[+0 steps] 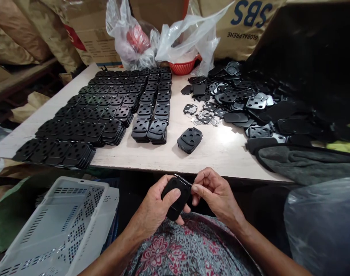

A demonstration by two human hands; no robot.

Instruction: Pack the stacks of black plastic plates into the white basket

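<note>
My left hand (153, 207) grips a black plastic remote-style casing (176, 196) low over my lap, its thumb lying across the casing's face. A thin metal pin (182, 179) runs along the casing's top edge. My right hand (215, 196) pinches the pin's right end between thumb and forefinger. Beyond my hands on the table, a small stack of black perforated casing parts (189, 139) lies nearest to me.
Rows of stacked black parts (91, 115) cover the left of the white table (218, 161), and a loose pile of black and metal pieces (238, 101) lies to the right. A white slotted crate (56, 226) sits at lower left, a clear plastic bag (321, 222) at right.
</note>
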